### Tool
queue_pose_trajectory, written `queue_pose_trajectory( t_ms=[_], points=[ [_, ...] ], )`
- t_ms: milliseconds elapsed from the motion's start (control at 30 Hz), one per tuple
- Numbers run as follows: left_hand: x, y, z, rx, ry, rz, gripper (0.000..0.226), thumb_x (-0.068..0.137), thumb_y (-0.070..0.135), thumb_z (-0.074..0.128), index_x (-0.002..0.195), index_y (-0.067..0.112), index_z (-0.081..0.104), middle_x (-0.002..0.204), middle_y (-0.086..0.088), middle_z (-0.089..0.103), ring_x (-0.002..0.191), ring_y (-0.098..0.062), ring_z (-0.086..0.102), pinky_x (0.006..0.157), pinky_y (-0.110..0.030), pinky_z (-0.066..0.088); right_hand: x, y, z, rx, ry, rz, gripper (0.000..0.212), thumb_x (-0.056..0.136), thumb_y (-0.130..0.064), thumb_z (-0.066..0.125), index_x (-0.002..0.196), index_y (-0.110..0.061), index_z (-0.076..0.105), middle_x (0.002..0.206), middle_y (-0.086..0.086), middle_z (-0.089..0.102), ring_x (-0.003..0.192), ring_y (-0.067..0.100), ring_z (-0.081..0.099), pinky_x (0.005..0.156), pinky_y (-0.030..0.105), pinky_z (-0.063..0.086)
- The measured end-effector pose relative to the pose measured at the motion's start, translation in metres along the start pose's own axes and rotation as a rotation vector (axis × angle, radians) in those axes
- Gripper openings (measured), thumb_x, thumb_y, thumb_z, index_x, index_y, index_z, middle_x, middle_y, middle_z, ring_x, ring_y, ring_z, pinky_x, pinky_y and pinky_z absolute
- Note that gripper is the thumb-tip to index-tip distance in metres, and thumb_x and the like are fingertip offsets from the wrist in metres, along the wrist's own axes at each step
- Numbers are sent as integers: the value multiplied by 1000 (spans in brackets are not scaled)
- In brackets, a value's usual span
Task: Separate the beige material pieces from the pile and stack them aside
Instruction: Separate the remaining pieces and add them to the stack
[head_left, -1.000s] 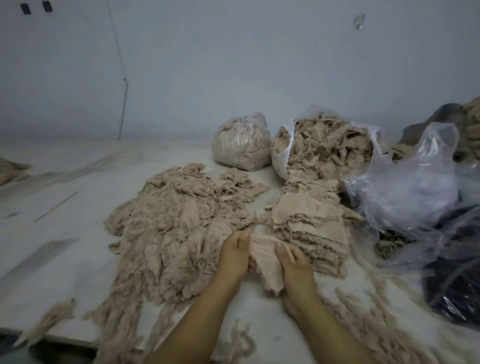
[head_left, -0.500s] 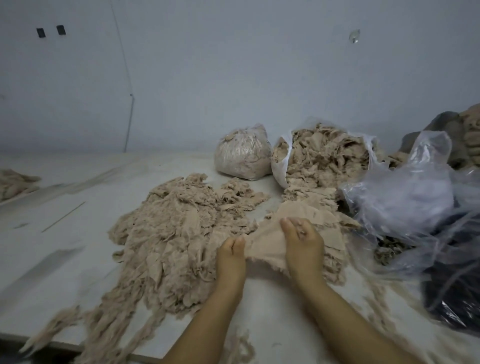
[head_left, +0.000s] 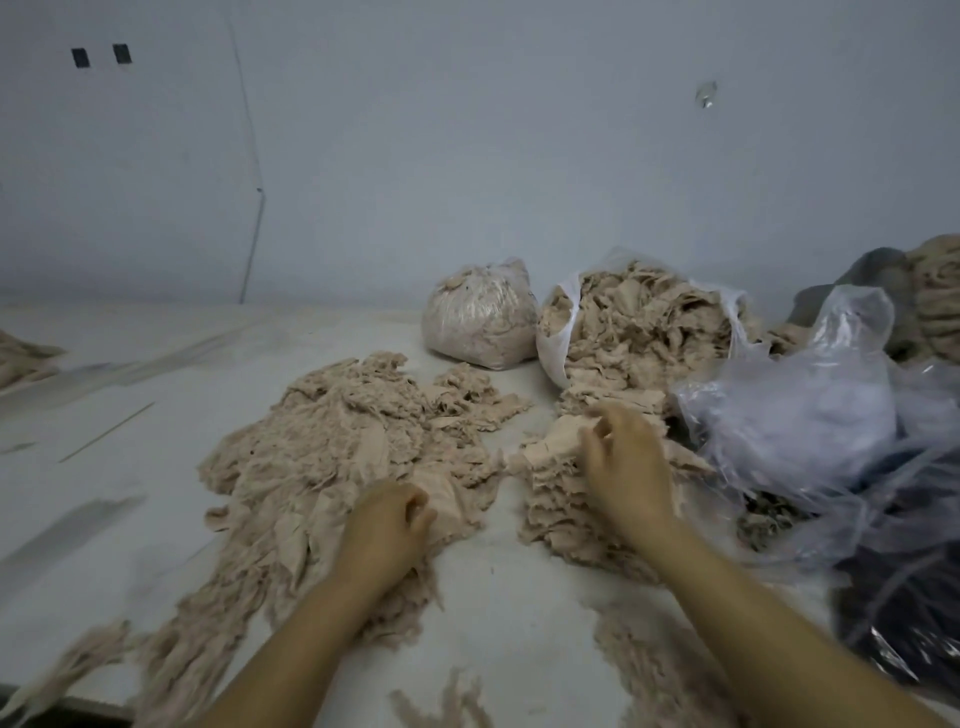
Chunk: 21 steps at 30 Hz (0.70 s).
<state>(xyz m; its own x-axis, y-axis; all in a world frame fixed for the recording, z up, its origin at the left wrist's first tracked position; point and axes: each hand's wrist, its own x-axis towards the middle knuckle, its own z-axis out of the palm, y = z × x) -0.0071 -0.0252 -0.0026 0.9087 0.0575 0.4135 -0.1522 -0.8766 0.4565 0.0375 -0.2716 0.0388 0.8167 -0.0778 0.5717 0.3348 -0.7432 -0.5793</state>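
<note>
Both hands are working: our left hand (head_left: 387, 525) is pinching a beige piece (head_left: 441, 499) at the pile (head_left: 337, 447) edge, while our right hand (head_left: 626, 467), fingers loosely curled, is resting on the stack (head_left: 561, 509); whether it grips, we cannot tell. Limp and light, pieces are likely lifting best by a corner. Bare table (head_left: 509, 587) is lying between our hands; crinkled plastic bags (head_left: 800, 415) are crowding our right.

Words: none to read.
Numbers: none to read.
Labels on bags, wall, cloth: none to read.
</note>
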Motion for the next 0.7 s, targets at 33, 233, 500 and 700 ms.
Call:
queue_pose_trajectory(
  t_ms=[33, 233, 500, 700],
  points=[
    [-1, -6, 0, 85, -68, -13, 17, 91, 32, 57, 85, 16, 58, 87, -2, 54, 85, -20, 50, 69, -27, 35, -22, -5, 8, 31, -99, -91, 17, 95, -21, 52, 110, -16, 61, 104, 1, 58, 95, 13, 49, 79, 28, 39],
    [-20, -17, 22, 86, -228, -111, 33, 89, 33, 61, 116, 15, 60, 119, -5, 53, 112, -21, 49, 91, -26, 38, -109, 19, 19, 184, -318, 69, 7, 91, -16, 63, 90, -21, 69, 85, -6, 68, 80, 7, 60, 71, 15, 42],
    [-12, -20, 18, -132, -222, -53, 41, 87, 31, 65, 125, 21, 56, 112, 4, 51, 87, -4, 46, 68, -9, 31, -74, -7, 39, 215, -466, 231, 9, 90, -31, 60, 97, -25, 61, 79, -16, 58, 83, 12, 57, 60, 10, 34],
    [-23, -38, 22, -165, -214, 31, 36, 87, 26, 65, 122, 22, 59, 105, 12, 51, 86, 3, 48, 80, -7, 39, -56, -30, 106, 125, -419, 196, 23, 89, -34, 62, 75, -19, 53, 78, -1, 57, 80, 17, 52, 63, 28, 34]
  ],
)
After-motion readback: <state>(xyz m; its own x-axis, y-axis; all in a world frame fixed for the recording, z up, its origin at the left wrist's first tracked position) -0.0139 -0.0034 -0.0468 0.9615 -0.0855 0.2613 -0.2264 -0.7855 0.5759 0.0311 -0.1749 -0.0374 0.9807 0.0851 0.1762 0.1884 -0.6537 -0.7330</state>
